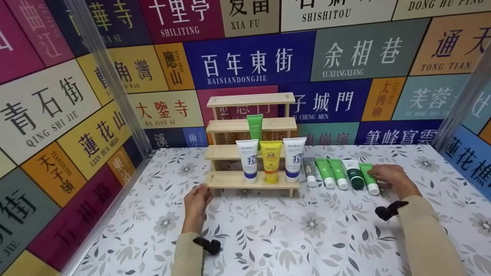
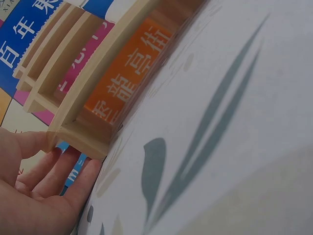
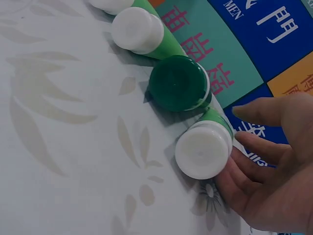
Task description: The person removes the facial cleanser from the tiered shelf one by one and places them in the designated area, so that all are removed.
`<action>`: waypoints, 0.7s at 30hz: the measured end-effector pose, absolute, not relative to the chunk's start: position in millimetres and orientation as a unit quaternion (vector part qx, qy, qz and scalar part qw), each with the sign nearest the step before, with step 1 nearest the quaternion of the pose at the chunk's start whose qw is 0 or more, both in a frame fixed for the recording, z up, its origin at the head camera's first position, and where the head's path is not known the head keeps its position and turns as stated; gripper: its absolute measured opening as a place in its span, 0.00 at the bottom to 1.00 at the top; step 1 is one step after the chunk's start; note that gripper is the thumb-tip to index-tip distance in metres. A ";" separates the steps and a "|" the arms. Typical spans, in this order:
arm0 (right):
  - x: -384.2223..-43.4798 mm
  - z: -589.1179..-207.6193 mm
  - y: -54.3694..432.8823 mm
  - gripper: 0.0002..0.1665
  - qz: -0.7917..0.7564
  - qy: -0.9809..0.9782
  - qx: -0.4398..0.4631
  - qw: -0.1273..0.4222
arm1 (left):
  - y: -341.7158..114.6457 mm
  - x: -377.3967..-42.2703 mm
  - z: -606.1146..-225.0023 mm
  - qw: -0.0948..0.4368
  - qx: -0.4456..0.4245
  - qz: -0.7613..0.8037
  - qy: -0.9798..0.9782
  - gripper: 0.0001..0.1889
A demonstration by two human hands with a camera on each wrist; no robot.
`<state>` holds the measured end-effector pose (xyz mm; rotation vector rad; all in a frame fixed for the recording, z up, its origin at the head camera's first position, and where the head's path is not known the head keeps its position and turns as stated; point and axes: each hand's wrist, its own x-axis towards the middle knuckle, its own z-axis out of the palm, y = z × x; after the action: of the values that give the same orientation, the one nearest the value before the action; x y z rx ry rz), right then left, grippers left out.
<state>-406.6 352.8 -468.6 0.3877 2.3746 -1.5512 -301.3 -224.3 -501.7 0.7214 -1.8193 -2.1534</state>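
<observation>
A stepped wooden display shelf (image 1: pixel 251 179) stands on the patterned table. My left hand (image 1: pixel 196 201) holds the left end of its lowest step; in the left wrist view the thumb (image 2: pixel 39 142) lies at the board's corner and the fingers against the end. My right hand (image 1: pixel 393 178) is at the rightmost green tube (image 1: pixel 369 178), with lower fingers beside its white cap (image 3: pixel 203 151) and the thumb (image 3: pixel 259 111) held apart. On the lowest step stand two white-and-blue tubes (image 1: pixel 248 161) (image 1: pixel 294 159) around a yellow tube (image 1: pixel 272 161). A green tube (image 1: pixel 254 126) stands higher, behind them.
Right of the shelf lie a grey tube (image 1: pixel 309 170), two green tubes (image 1: pixel 324 172) (image 1: pixel 338 172) and a white tube with a dark green cap (image 1: pixel 353 174), in a row, caps toward me. Behind is a wall of colourful name panels (image 1: pixel 249 57), with clear posts at the corners.
</observation>
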 end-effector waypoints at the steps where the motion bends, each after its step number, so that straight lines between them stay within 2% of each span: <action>1: -405.0 -466.8 354.1 0.49 -0.528 0.827 0.118 0.153 | -224.4 -301.1 -502.0 0.118 0.246 -0.734 -0.622 0.22; 6: -396.5 -464.0 360.9 0.52 -0.511 0.837 0.084 0.179 | -224.2 -299.5 -503.1 0.132 0.238 -0.737 -0.619 0.21; 21: -392.5 -474.0 363.9 0.51 -0.536 0.824 0.070 0.167 | -222.9 -301.8 -504.3 0.125 0.239 -0.738 -0.619 0.21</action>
<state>-392.5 363.9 -474.0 0.1996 2.3463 -1.5261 -301.8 -222.9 -504.3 0.6950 -1.8030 -2.1495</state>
